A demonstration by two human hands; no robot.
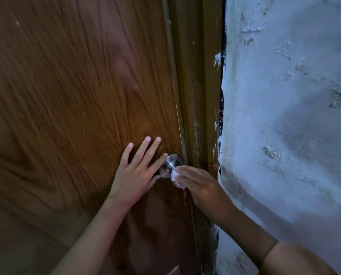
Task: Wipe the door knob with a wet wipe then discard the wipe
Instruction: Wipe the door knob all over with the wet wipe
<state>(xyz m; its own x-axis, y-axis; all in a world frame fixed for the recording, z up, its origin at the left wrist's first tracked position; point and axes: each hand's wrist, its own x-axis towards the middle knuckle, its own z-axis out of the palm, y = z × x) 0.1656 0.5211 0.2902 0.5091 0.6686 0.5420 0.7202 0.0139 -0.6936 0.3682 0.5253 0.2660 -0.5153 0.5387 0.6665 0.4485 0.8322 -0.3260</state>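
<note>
head view: wipe on the knob

right hand [200,185] presses a white wet wipe [175,178] against the metal door knob [170,164] at the wooden door [66,96] edge. left hand [138,171] lies flat, fingers spread, beside the knob.

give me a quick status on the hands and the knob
Left hand flat on the door, fingers spread beside the knob. Right hand pressing the white wipe onto the knob. Nothing in the way.
</note>
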